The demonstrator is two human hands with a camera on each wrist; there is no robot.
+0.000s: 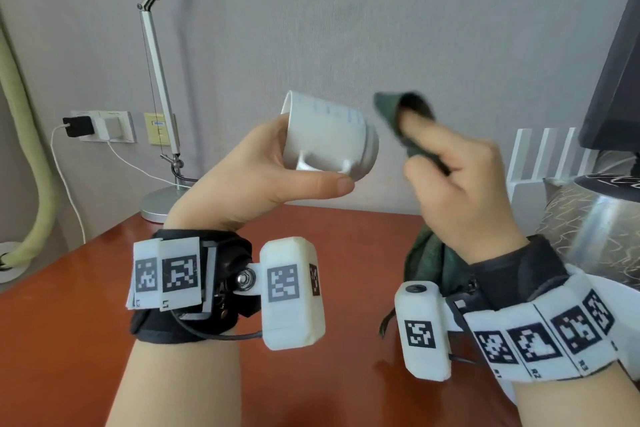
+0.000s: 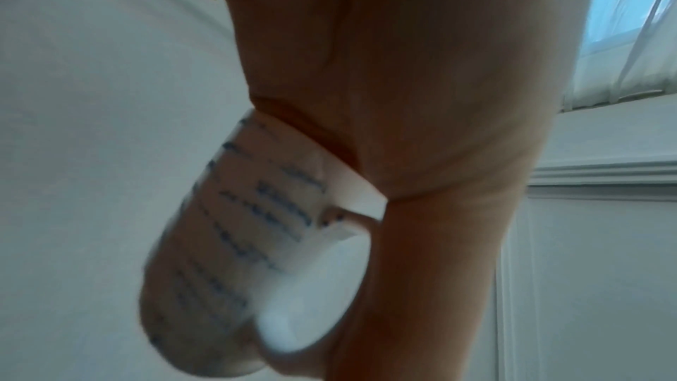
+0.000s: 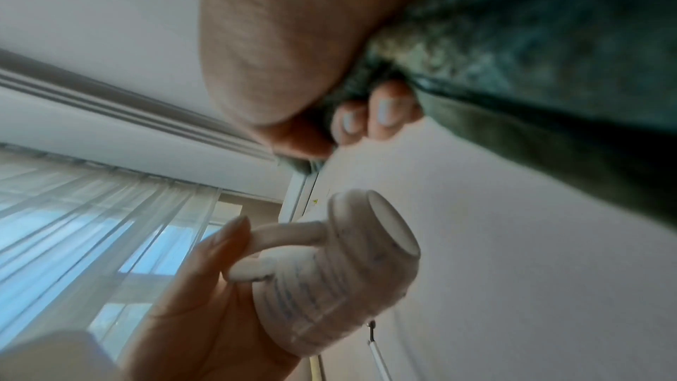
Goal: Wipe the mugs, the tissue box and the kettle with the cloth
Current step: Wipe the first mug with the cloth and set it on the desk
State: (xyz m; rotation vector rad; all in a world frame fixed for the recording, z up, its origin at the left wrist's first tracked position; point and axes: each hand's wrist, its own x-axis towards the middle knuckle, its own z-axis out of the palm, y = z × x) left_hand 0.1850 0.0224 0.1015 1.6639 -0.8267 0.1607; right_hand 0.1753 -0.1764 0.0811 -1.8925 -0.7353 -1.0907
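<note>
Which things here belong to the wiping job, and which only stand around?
For the job:
white ceramic mug with blue lettering, held in left hand
dark green cloth, held in right hand

Only standing around:
silver desk lamp
black charger in wall socket

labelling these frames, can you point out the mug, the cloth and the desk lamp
mug (image 1: 325,135), head view, on its white side wall
cloth (image 1: 389,107), head view, on the green fold above the fingers
desk lamp (image 1: 157,206), head view, on its round grey base

Black wristbands (image 1: 221,243), white marker-tagged cameras (image 1: 292,291)
</note>
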